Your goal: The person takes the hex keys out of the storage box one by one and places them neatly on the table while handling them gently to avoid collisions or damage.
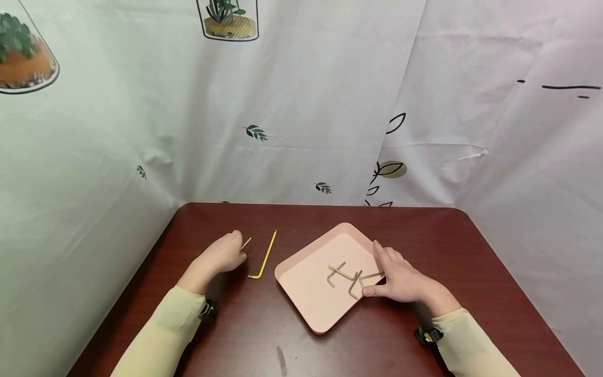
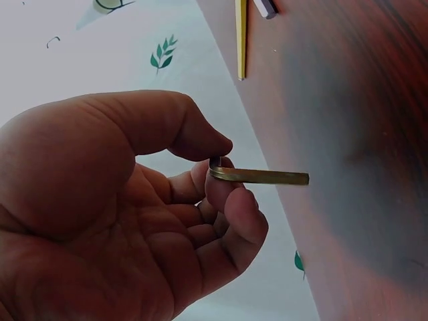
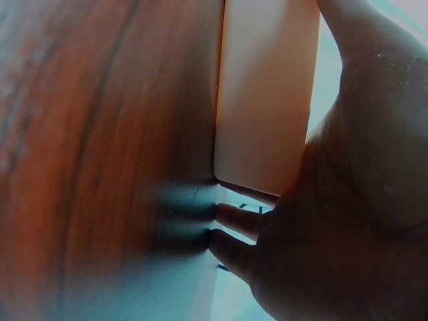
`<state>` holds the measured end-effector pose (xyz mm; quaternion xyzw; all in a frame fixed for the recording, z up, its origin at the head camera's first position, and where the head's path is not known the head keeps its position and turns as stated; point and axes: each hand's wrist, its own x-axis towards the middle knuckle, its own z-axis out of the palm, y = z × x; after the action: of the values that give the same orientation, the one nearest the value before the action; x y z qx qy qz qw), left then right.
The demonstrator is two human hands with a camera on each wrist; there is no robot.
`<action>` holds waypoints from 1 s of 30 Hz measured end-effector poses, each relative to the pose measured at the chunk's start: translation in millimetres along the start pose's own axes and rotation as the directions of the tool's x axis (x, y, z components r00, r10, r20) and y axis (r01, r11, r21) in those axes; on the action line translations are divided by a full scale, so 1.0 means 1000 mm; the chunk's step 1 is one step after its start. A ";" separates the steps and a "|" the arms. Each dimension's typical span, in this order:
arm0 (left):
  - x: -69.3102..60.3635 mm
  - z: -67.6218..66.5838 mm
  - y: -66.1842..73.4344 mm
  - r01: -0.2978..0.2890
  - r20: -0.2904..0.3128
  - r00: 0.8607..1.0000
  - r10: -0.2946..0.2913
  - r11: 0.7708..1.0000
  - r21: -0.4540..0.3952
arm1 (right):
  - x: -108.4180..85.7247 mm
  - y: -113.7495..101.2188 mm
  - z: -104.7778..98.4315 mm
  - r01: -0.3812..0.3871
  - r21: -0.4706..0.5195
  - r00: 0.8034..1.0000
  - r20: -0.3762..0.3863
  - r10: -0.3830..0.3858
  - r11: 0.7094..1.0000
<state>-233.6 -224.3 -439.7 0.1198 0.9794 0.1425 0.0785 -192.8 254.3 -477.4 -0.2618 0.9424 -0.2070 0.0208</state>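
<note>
My left hand pinches a brass-coloured L-shaped hex key between thumb and fingertips, above the left part of the table. One leg of the key sticks out past the fingers; part of the other is covered by them. Just right of that hand lies a yellow hex key. A pink tray sits at an angle in the middle, with several brass-coloured hex keys inside. At the tray's right corner rests my right hand, its thumb at the front rim and its rather straight fingers along the other side.
The dark red-brown table has a light smear near its front. White curtains printed with leaves and plants stand behind the table and on both sides.
</note>
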 end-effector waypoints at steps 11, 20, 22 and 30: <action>0.007 0.003 -0.007 0.045 0.034 0.998 -0.044 0.999 -0.022 | -0.001 0.000 0.000 0.002 0.003 1.000 -0.002 -0.002 1.000; 0.060 0.058 -0.075 0.001 0.031 1.000 -0.001 1.000 0.010 | -0.001 0.002 0.001 -0.002 -0.001 1.000 -0.001 0.002 1.000; 0.066 0.065 -0.081 -0.004 0.034 0.999 0.003 1.000 0.019 | -0.002 0.001 0.001 -0.004 0.000 1.000 -0.001 0.004 1.000; 0.075 0.070 -0.081 -0.009 0.049 0.999 0.006 0.998 0.056 | -0.002 0.001 0.001 -0.007 0.005 1.000 0.001 0.007 1.000</action>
<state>-309.5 -262.7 -539.1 0.1290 0.9803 0.1123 0.0983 -191.7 255.8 -479.2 -0.2584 0.9428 -0.2092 0.0227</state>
